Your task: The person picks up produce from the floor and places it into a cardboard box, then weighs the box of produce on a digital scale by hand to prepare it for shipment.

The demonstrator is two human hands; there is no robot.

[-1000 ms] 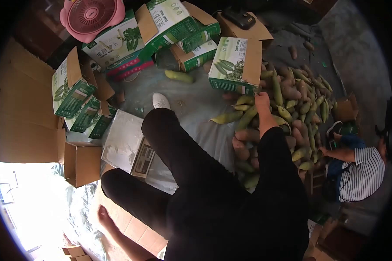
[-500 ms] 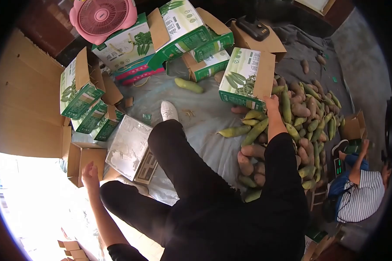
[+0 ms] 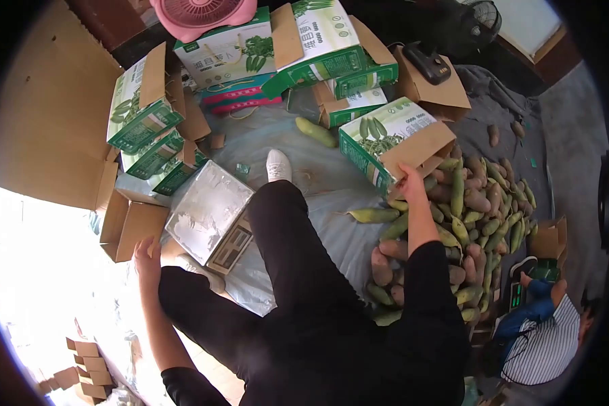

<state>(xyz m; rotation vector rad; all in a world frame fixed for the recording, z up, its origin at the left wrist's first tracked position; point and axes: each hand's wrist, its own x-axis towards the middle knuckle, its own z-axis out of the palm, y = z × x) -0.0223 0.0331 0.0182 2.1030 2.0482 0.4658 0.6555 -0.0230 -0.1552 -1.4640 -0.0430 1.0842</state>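
My right hand (image 3: pixel 411 181) grips the edge of a green-and-white printed carton (image 3: pixel 394 132), by its brown cardboard flap. The carton is tilted at the far left side of a heap of green and reddish-brown root vegetables (image 3: pixel 477 196). Beside my bent knee, my left hand (image 3: pixel 147 257) hangs with its fingers partly spread and nothing visible in them. Just above it stands an open brown cardboard box (image 3: pixel 134 223). A scale (image 3: pixel 210 211) with a worn, whitish plate lies between that box and my outstretched leg.
Several printed cartons (image 3: pixel 145 105) are stacked at the left, others (image 3: pixel 321 47) at the back. A pink fan (image 3: pixel 203 15) sits on one carton. A single green root (image 3: pixel 316 132) lies on the plastic sheet (image 3: pixel 318 223). At the right, a person in a striped shirt (image 3: pixel 545 345) sits near another scale.
My right hand has turned the carton, so its flap now faces me more. My left hand's fingers have loosened from a curl. The whole view has shifted slightly.
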